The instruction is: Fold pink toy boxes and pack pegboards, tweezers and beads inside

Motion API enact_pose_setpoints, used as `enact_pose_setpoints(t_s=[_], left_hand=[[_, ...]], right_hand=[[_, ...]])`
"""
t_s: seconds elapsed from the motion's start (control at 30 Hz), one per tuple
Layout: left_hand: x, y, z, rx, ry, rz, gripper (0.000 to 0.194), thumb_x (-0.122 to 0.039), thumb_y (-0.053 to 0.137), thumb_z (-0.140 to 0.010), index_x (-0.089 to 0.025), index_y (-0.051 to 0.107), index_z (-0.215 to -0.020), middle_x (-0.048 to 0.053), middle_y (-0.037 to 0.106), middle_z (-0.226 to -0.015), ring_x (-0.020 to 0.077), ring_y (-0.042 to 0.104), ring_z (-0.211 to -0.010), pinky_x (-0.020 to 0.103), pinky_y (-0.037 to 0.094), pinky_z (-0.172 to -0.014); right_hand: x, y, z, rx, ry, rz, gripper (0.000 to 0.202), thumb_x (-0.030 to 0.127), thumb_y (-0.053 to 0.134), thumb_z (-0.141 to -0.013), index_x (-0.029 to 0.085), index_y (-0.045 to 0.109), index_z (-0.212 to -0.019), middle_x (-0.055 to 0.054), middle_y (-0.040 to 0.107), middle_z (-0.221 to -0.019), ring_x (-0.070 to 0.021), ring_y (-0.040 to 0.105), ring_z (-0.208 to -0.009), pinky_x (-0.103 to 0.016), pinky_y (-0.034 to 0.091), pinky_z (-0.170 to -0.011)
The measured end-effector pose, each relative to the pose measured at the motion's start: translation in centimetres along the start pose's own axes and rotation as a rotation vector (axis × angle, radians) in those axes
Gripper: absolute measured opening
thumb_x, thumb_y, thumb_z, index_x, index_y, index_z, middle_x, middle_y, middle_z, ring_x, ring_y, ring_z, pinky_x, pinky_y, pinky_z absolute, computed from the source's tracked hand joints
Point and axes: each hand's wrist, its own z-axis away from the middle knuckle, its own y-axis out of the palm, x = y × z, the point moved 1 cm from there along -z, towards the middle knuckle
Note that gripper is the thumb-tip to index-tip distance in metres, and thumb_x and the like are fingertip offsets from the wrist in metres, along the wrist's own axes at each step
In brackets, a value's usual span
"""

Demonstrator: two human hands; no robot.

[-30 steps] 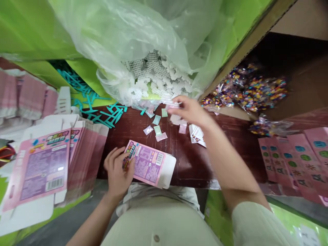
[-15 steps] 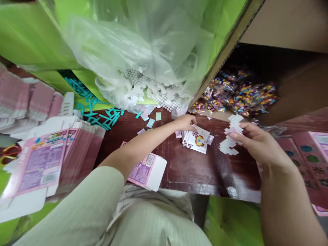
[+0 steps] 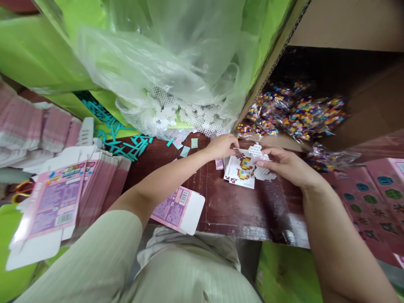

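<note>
A small stack of printed picture cards [image 3: 241, 172] lies on the dark red table. My left hand [image 3: 224, 146] is at the upper edge of the cards, its fingers closed on the top of them. From the right, my right hand [image 3: 280, 164] pinches white lattice pieces [image 3: 255, 150] between thumb and fingers, beside and partly over the cards' right edge. A small pink packet [image 3: 219, 164] sits just left of the cards. The flattened pink and purple box [image 3: 173, 210] lies nearer my body, partly under my left forearm.
White lattice pieces fill a clear plastic bag [image 3: 202, 115] behind. Bagged colourful beads [image 3: 306, 115] sit in a cardboard box at back right. Teal sticks [image 3: 132, 145] and stacked pink boxes [image 3: 97, 181] are left; more pink boxes [image 3: 372, 202] stand right. The table's front edge [image 3: 252, 236] is near.
My right hand has moved left with the lattice pieces, bringing them to the cards. The cards' right part is now partly covered. My left hand has shifted slightly.
</note>
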Motion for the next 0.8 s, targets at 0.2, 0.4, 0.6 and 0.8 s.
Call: enact_pose_setpoints(t_s=[0.2, 0.4, 0.6, 0.8], left_hand=[[0.0, -3.0, 7.4, -0.207, -0.086, 0.418, 0.026, -0.039, 0.082, -0.087, -0.016, 0.071, -0.078, 0.004, 0.075, -0.083, 0.0167, 0.068, -0.078, 0.030, 0.050, -0.078], [2.8, -4.9, 25.1, 0.010, -0.104, -0.101, 0.096, -0.053, 0.093, -0.068, -0.027, 0.056, -0.152, 0.018, 0.047, -0.166, 0.0438, 0.036, -0.157, 0.066, 0.023, -0.127], [4.2, -1.7, 32.9, 0.064, -0.144, -0.382, 0.105, -0.052, 0.088, -0.070, -0.022, 0.045, -0.162, 0.024, 0.038, -0.167, 0.0503, 0.023, -0.161, 0.074, 0.001, -0.129], [1.9, 1.8, 33.5, -0.432, -0.293, -0.351, 0.113, -0.060, 0.089, -0.063, -0.021, 0.045, -0.159, 0.025, 0.036, -0.159, 0.0504, 0.030, -0.156, 0.076, 0.009, -0.128]], right_hand=[[3.3, 2.4, -1.4, 0.138, -0.031, -0.103, 0.061, 0.069, 0.086, -0.077, 0.028, 0.074, -0.121, -0.006, 0.078, -0.120, -0.0273, 0.073, -0.109, -0.044, 0.059, -0.099], [6.5, 5.2, -1.0, 0.450, 0.070, -0.083, 0.069, 0.067, 0.086, -0.078, 0.026, 0.067, -0.130, -0.010, 0.077, -0.121, -0.0284, 0.074, -0.105, -0.041, 0.062, -0.087], [9.4, 12.2, -1.3, 0.842, 0.017, 0.004, 0.051, 0.064, 0.077, -0.087, 0.022, 0.067, -0.115, -0.008, 0.078, -0.108, -0.0258, 0.074, -0.097, -0.035, 0.058, -0.082], [12.9, 16.3, -1.2, 0.570, -0.179, 0.730, 0.039, 0.037, 0.065, -0.094, 0.021, 0.060, -0.129, -0.008, 0.079, -0.096, -0.0283, 0.076, -0.084, -0.032, 0.049, -0.065]])
